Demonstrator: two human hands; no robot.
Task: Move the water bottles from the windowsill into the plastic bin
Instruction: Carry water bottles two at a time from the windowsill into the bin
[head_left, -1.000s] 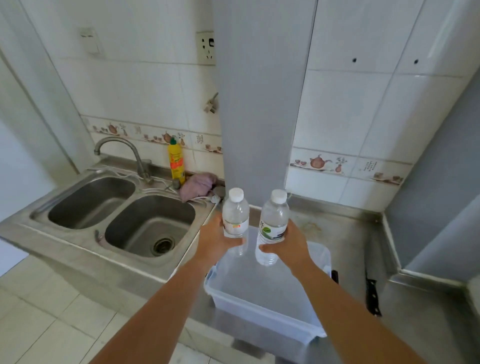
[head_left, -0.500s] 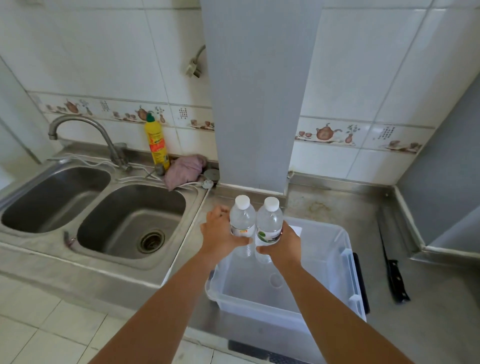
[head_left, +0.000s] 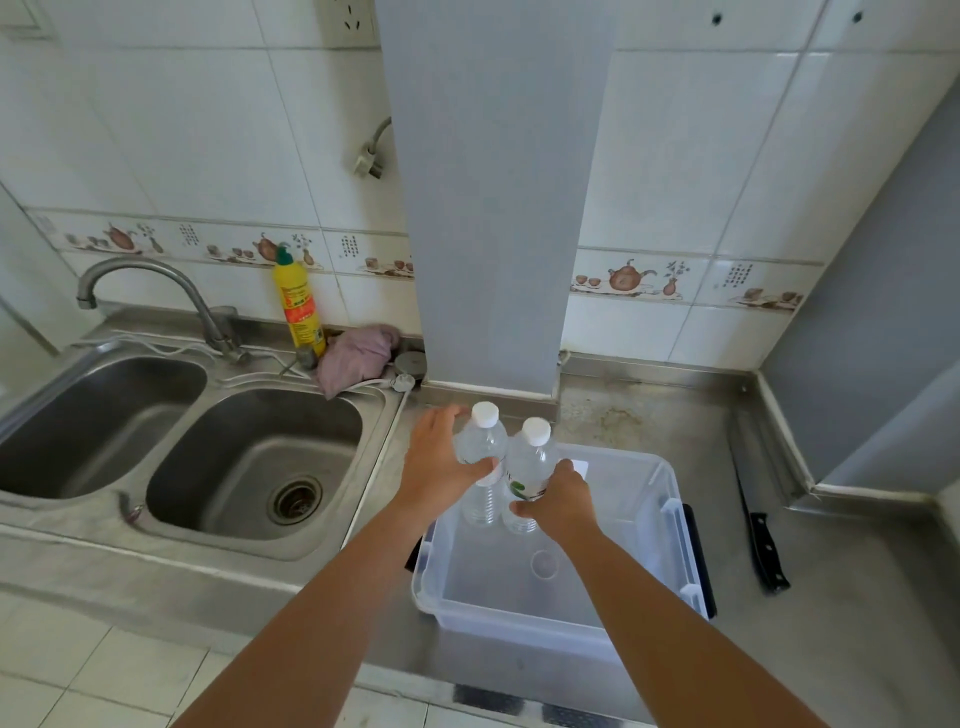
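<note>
Two clear water bottles with white caps stand side by side, upright, inside the far left part of the translucent plastic bin (head_left: 670, 499) on the steel counter. My left hand (head_left: 441, 467) grips the left bottle (head_left: 482, 447) around its middle. My right hand (head_left: 558, 501) grips the right bottle (head_left: 527, 467), which has a green-marked label. The bottles' bases sit low in the bin; whether they touch its floor I cannot tell. The rest of the bin holds nothing.
A double steel sink (head_left: 249, 462) with a tap (head_left: 156, 291) lies to the left. A yellow detergent bottle (head_left: 298, 306) and a pink cloth (head_left: 356, 356) stand behind it. A black-handled knife (head_left: 763, 540) lies right of the bin. A grey column (head_left: 493, 208) rises behind.
Both hands have lowered the two bottles from above the bin's rim down into the bin. The camera has tilted down and closer.
</note>
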